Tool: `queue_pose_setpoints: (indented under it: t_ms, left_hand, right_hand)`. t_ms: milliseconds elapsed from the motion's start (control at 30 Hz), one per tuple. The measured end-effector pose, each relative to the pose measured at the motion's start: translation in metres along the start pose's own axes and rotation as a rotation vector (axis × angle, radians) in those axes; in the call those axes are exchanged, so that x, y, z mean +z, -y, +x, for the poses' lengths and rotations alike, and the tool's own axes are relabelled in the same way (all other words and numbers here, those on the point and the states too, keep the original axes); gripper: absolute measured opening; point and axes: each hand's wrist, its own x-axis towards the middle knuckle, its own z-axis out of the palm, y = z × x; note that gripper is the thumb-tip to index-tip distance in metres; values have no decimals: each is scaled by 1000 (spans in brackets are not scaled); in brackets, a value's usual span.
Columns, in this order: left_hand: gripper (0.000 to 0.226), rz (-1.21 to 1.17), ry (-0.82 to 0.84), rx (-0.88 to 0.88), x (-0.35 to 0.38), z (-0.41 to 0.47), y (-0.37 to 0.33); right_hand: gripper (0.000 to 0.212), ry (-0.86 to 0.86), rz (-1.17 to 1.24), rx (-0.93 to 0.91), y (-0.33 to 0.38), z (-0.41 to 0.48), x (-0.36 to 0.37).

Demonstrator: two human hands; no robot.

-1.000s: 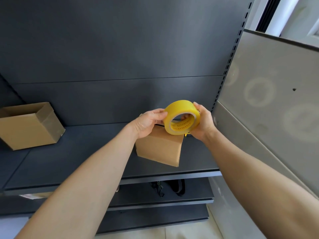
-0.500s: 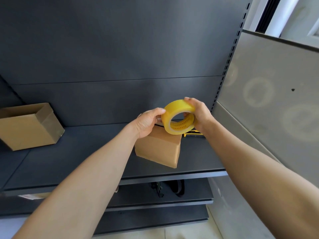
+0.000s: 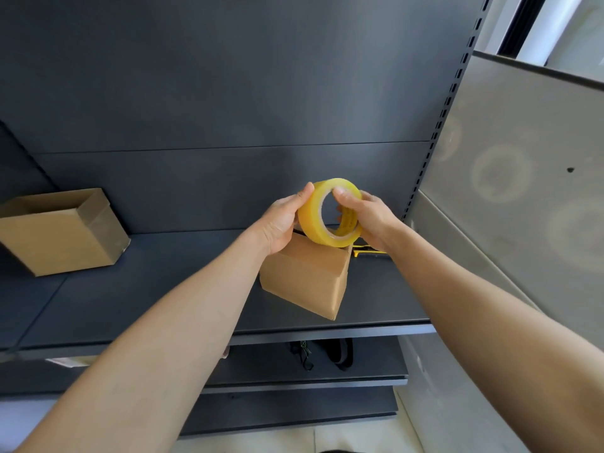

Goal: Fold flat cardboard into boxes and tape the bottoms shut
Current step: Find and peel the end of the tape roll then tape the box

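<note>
Forearms come in from the bottom corners of the frame and meet at centre, where both hands grip a yellow tape roll held on edge. The left hand pinches its outer band with the thumb on top. The right hand hooks its thumb into the core, fingers curled round the far rim.

Just below sits a small box with its flaps closed, near the front edge of the shelf. I cannot tell whether the left hand touches it.

No loose tape end shows. If the see-through end is hard to find, it will likely tear off in a sliver or stick to itself. The box seems unheld, so pressing tape on could push it off the edge or let the flaps spring apart.

A yellow tool lies behind the box, mostly hidden. An open box stands at mid left. The shelf is dark matt metal, with a lower shelf holding dark straps. Behind rises a dark back panel. A grey board fills the right, a bright window the upper right.
</note>
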Motion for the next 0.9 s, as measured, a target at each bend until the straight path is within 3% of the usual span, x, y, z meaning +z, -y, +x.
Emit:
queue_pose_setpoints:
  t_ms: [100,267,467,533,600,667,800,900]
  left_hand:
    - [41,20,18,21,-4,-1,9]
    - [32,171,139,-1,-8,-6,17]
    - [36,206,132,-22,2,-9,15]
    - [54,181,85,-34,5,-8,19]
    - [91,149,-8,-35,6,-8,20]
    - [103,209,-78,17,6,-10,18]
    - [48,420,-17,105,8,-10,12]
    - [31,416,-5,82,6,-6,11]
  right_hand:
    - [35,-91,62,29,-7,2,1]
    - [50,-212,105,128,-13,5,2]
    - [41,-204,194,225,-2,1,6]
    - [34,-161,231,251,3,0,10]
    - [29,-150,206,272,9,-2,12]
    - [26,-167,134,285,14,-3,14]
    - [21,-162,93,317,20,-6,15]
    - [16,-167,111,338,24,-7,16]
